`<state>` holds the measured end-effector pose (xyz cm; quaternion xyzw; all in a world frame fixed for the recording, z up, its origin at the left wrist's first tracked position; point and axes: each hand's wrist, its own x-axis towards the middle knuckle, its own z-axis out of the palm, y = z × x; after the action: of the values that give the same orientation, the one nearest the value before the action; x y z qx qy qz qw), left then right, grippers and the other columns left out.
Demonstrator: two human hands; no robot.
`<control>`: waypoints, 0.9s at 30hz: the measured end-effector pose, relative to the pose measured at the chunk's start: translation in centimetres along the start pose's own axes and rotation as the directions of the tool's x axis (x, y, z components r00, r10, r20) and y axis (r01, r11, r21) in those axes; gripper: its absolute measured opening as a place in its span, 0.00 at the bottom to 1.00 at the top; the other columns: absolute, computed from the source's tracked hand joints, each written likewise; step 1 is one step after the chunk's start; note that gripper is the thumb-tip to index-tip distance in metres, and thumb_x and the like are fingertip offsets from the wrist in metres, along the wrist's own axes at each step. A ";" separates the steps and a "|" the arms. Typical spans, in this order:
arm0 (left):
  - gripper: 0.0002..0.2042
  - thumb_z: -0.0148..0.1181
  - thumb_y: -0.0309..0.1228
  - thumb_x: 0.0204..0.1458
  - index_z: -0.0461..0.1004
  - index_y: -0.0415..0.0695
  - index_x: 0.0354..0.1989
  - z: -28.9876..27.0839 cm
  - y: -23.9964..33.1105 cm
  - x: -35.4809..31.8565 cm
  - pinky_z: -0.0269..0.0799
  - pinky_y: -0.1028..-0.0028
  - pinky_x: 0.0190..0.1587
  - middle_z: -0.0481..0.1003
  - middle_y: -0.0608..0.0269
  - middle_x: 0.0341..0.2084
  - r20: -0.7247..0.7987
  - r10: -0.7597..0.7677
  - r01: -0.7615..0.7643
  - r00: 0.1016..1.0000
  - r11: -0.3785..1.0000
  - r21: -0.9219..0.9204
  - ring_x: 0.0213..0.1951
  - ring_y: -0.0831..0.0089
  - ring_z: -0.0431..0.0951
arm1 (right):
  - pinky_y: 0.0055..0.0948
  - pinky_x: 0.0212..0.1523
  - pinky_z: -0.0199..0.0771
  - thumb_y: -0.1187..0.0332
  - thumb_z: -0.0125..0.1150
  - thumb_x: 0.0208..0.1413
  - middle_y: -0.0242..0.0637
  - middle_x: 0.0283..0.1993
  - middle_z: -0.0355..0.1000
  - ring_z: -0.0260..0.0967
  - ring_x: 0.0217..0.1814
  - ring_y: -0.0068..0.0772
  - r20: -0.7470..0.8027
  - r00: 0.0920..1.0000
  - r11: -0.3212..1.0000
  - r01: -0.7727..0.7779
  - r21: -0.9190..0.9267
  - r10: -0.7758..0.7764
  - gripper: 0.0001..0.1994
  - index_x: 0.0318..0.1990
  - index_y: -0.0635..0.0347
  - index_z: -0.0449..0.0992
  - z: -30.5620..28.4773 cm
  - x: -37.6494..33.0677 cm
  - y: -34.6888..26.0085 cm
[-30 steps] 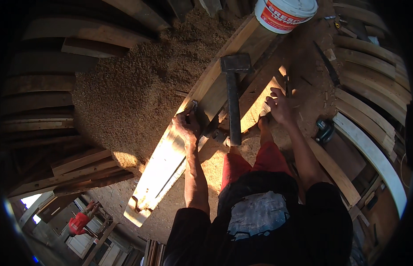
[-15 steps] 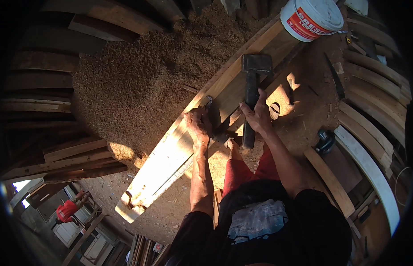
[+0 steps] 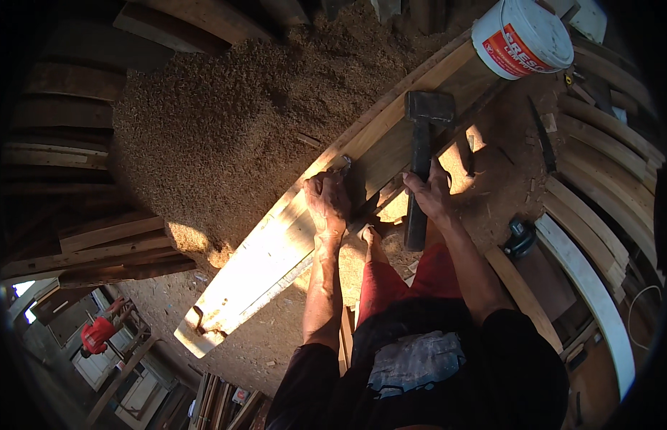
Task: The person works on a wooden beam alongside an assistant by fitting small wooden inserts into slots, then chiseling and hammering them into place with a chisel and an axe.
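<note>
A long wooden plank [image 3: 380, 147] runs slantwise under my hands, from the lower left to the upper right. My left hand [image 3: 326, 202] rests on it with the fingers curled closed. A small shiny bit [image 3: 345, 162] pokes out beside the knuckles; what the fingers hold is hidden. My right hand [image 3: 432, 192] is wrapped round the handle of a dark, heavy-headed hammer [image 3: 429, 107]. The hammer's head points away from me, above the plank's darker, shaded stretch, and the handle's end hangs towards my lap.
A white tub [image 3: 523, 39] with a red label stands on the plank's far end. Sawdust [image 3: 218, 122] heaps up beyond the plank. Curved boards [image 3: 598, 183], a dark power tool [image 3: 520, 236] and a saw [image 3: 542, 132] lie at right. At far lower left is a person in red [image 3: 98, 335].
The whole view has shifted a little. My right hand and the hammer are slightly farther right and lower in the picture; my left hand keeps its place on the plank.
</note>
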<state>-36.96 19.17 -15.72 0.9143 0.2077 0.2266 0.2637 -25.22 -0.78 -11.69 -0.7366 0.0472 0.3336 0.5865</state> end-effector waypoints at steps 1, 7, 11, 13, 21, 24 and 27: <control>0.08 0.61 0.17 0.46 0.77 0.43 0.34 0.0 -0.1 0.0 0.71 0.60 0.41 0.77 0.57 0.35 -0.002 -0.004 0.004 1.000 1.000 0.001 0.38 0.57 0.74 | 0.33 0.38 0.76 0.69 0.69 0.55 0.40 0.34 0.71 0.73 0.35 0.34 0.004 1.000 1.000 0.000 -0.003 0.000 0.24 0.53 0.67 0.62 -0.3 0.0 0.8; 0.08 0.61 0.18 0.48 0.78 0.43 0.36 -0.2 -0.4 -0.1 0.72 0.62 0.42 0.78 0.58 0.35 -0.027 0.004 -0.005 1.000 0.999 -0.041 0.39 0.57 0.75 | 0.32 0.43 0.75 0.74 0.64 0.56 0.42 0.38 0.73 0.74 0.40 0.33 0.056 0.955 0.925 0.296 -0.239 -0.291 0.18 0.51 0.67 0.66 -1.9 -4.8 2.1; 0.07 0.62 0.20 0.50 0.78 0.43 0.37 -0.7 0.2 -0.4 0.72 0.62 0.43 0.77 0.57 0.34 -0.007 -0.112 0.110 0.994 0.986 -0.126 0.39 0.56 0.75 | 0.40 0.47 0.77 0.69 0.61 0.60 0.54 0.47 0.76 0.77 0.49 0.51 0.297 0.932 0.792 0.339 -0.508 -0.208 0.27 0.65 0.63 0.61 -1.1 -5.2 0.2; 0.07 0.62 0.21 0.51 0.78 0.43 0.37 -0.6 -0.3 -0.6 0.71 0.61 0.44 0.77 0.56 0.34 0.005 -0.155 0.154 0.988 0.974 -0.166 0.39 0.55 0.75 | 0.44 0.48 0.77 0.65 0.61 0.61 0.57 0.51 0.74 0.76 0.51 0.55 0.333 0.909 0.756 0.398 -0.519 -0.250 0.32 0.71 0.60 0.56 -0.6 -4.8 0.0; 0.11 0.61 0.21 0.46 0.78 0.42 0.39 -0.7 -1.0 -0.3 0.71 0.61 0.42 0.77 0.56 0.33 -0.006 -0.023 0.022 1.000 0.989 -0.146 0.37 0.55 0.75 | 0.46 0.48 0.79 0.68 0.56 0.61 0.56 0.57 0.72 0.76 0.52 0.55 0.432 0.884 0.608 0.444 -0.659 -0.177 0.31 0.71 0.62 0.56 0.5 -4.1 -1.2; 0.13 0.60 0.22 0.46 0.78 0.41 0.42 -1.0 -0.5 0.1 0.71 0.60 0.43 0.77 0.56 0.34 0.046 -0.054 0.061 0.997 0.985 -0.161 0.37 0.54 0.74 | 0.47 0.46 0.79 0.68 0.56 0.61 0.57 0.56 0.73 0.76 0.50 0.56 0.408 0.858 0.587 0.512 -0.627 -0.312 0.30 0.70 0.64 0.57 0.6 -4.7 0.2; 0.13 0.60 0.22 0.46 0.78 0.42 0.42 -0.9 -1.0 -0.1 0.71 0.60 0.43 0.77 0.56 0.35 0.021 -0.026 0.030 0.999 0.984 -0.178 0.38 0.53 0.74 | 0.47 0.47 0.79 0.68 0.57 0.61 0.58 0.55 0.73 0.76 0.50 0.56 0.416 0.867 0.552 0.497 -0.669 -0.275 0.30 0.69 0.65 0.58 0.5 -4.0 -0.1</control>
<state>-37.80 20.23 -15.66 0.8861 0.1969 0.2318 0.3496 -28.50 -1.56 -9.48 -0.8528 -0.3394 0.2779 0.2833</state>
